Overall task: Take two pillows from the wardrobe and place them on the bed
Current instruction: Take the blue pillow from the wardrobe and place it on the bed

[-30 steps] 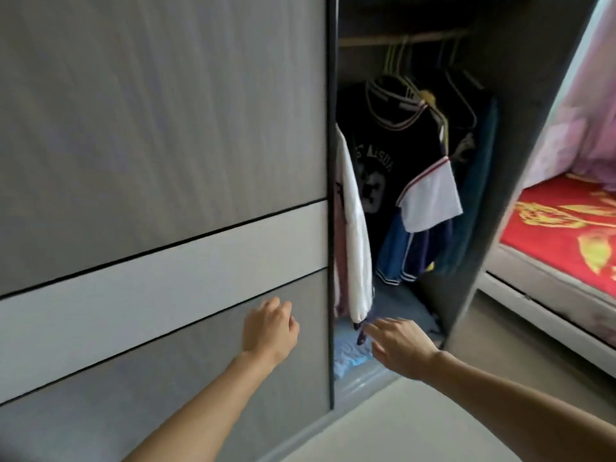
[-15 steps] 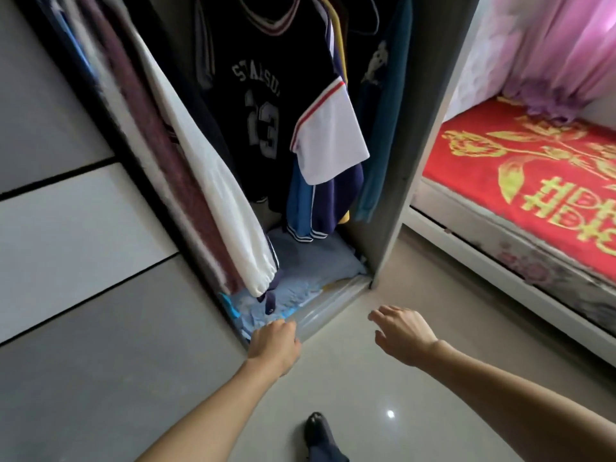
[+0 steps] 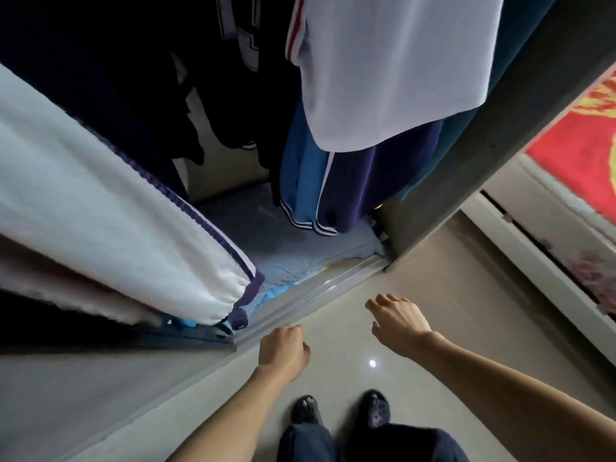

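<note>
So, step: reach-in, nothing picked up yet; both pillows left to fetch.
Pillow: light blue pillow (image 3: 300,261) lies flat on wardrobe (image 3: 520,111) floor, along front edge just behind door track (image 3: 320,291); right end near front right corner. Second pillow: can't tell, maybe the bright blue bit under it at the left.
Left hand (image 3: 283,350): over the floor just outside the track, fingers curled in together, empty.
Right hand (image 3: 396,323): also outside the track, further right, fingers loosely bent and a bit apart, empty.
In the way: white sleeve (image 3: 116,208) hangs over pillow's left end; blue jersey (image 3: 320,191) hem hangs over the back part.
Bed (image 3: 580,151): off to the right, red cover, apart from wardrobe.
Next move, my guess: both hands over the track, grip pillow's front edge, slide out under the clothes w/o snagging.
Risk: sleeve drags out w/ pillow.
</note>
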{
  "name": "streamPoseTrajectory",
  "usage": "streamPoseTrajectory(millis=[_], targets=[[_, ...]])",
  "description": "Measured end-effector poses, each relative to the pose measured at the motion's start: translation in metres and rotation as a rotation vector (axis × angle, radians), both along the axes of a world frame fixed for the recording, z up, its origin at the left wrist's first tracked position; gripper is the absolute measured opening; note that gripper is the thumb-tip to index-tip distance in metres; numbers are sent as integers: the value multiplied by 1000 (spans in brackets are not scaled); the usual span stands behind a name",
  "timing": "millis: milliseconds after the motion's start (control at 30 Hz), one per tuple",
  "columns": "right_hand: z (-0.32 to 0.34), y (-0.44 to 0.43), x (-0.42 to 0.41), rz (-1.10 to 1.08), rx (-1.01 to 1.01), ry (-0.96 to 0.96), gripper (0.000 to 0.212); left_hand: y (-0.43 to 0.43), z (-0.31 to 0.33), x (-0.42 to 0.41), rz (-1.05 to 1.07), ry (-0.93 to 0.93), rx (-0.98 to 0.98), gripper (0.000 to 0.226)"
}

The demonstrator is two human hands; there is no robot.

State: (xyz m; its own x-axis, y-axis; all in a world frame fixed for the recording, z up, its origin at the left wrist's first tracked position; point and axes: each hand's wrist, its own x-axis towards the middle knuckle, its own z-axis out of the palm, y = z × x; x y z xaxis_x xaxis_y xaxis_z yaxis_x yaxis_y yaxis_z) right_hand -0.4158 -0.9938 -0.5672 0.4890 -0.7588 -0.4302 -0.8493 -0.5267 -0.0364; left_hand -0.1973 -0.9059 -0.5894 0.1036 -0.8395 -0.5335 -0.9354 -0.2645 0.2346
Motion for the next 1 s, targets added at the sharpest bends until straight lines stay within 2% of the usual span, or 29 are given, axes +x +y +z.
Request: streamPoseTrajectory(millis=[167, 333, 467, 600, 633, 700, 767, 867, 933, 1000], targets=[[-114, -85, 32, 126, -39, -30, 35, -53, -108, 6, 99, -76, -55, 27], [-248, -156, 64, 166, -97, -68, 50, -108, -231, 42, 149, -271, -172, 40], [-342, -201, 79, 230, -199, -87, 80, -141, -315, 76, 208, -413, -227, 73], [-412, -234, 94, 200, -314, -158, 98, -163, -384, 99, 250, -535, -270, 100], [-425, -241, 98, 208, -341, -137, 100, -168, -397, 102, 257, -570, -290, 99], [-438, -254, 104, 216, -389, -91, 97, -176, -414, 107, 243, -655, -351, 80], [-438, -264, 108, 194, -451, -137, 76, -183, -419, 112, 221, -712, -404, 63], [-418, -271, 112, 140, -480, -240, 43, -190, -401, 121, 218, -686, -474, 45], [-399, -268, 111, 95, -423, -272, 36, -192, -380, 122, 247, -647, -529, 31], [-374, -264, 107, 68, -385, -301, 37, -190, -351, 118, 294, -609, -519, 38]])
